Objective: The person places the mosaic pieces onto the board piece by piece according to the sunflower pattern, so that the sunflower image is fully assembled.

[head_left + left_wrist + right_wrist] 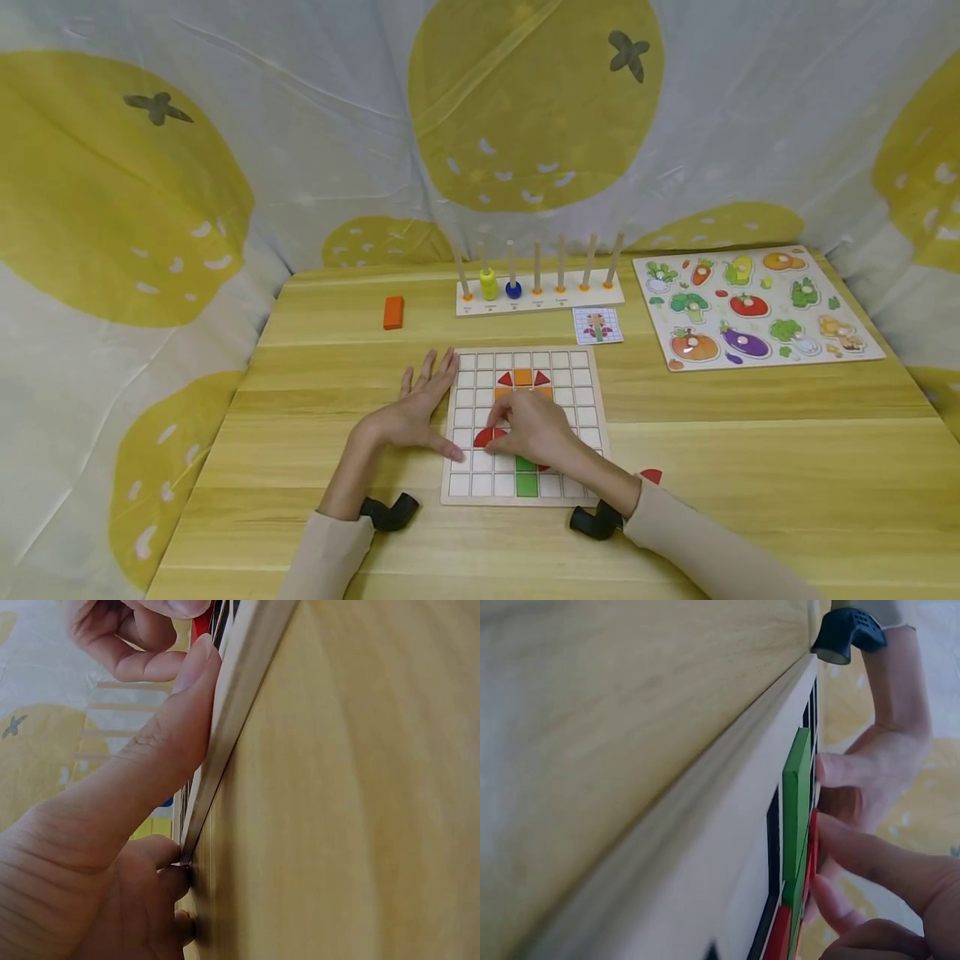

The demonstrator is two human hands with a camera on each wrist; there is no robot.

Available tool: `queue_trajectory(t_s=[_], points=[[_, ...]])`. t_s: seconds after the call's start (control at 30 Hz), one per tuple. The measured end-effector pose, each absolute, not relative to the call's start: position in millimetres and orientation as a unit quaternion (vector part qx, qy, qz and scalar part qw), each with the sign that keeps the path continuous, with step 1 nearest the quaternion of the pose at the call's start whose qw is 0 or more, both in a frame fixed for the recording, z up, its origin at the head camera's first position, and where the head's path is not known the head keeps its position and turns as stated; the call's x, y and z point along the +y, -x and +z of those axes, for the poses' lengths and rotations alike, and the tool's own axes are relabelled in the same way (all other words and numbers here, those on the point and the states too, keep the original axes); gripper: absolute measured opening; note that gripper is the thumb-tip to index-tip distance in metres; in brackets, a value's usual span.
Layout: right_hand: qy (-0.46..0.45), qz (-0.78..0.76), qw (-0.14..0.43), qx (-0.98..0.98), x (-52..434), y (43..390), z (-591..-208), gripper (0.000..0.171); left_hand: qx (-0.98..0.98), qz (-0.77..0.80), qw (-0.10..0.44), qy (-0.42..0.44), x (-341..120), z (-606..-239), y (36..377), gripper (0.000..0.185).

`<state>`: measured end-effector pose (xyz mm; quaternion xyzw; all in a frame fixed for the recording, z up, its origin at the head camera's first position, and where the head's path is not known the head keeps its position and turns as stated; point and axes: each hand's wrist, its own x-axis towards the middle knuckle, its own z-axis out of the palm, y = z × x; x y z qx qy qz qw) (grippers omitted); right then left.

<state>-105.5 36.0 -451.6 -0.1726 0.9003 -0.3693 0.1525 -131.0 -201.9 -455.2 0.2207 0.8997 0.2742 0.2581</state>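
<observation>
Head view: on the pale wood-grain worktop [750,467] lies a square wooden grid board [581,392]. The left hand [416,412] rests flat, fingers straight, against its edge. The right hand [536,429], its grip curled, pinches a red rounded piece [486,436] near smooth green blocks [527,482].

Close along the grid board's pale wooden rim [727,847], wooden tabletop [615,697] beside it. We see a green block [796,802] seated in the board, a red piece [778,937] just below. Our right hand's fingertips [832,825] touch another red piece [812,847]. Left hand [870,772] rests beyond, black wrist mount [847,631] above it.
</observation>
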Motion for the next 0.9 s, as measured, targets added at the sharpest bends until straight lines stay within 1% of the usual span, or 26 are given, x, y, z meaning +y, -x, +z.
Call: queue_trajectory(t_s=[0.13,0.3,0.7,0.9], points=[[0.185,-0.373,0.152,0.896,36,107,-450,0.023,0.901,0.271,0.259,-0.220,-202,-455,132,0.145],[0.199,-0.380,0.154,0.890,36,107,-451,0.017,0.901,0.269,0.262,-0.218,-202,-456,132,0.145],[0.184,-0.395,0.160,0.886,37,107,-453,0.014,0.901,0.270,0.261,-0.217,-202,-456,132,0.145],[0.176,-0.431,0.171,0.868,54,110,-444,0.013,0.902,0.268,0.259,-0.217,-202,-457,132,0.144]])
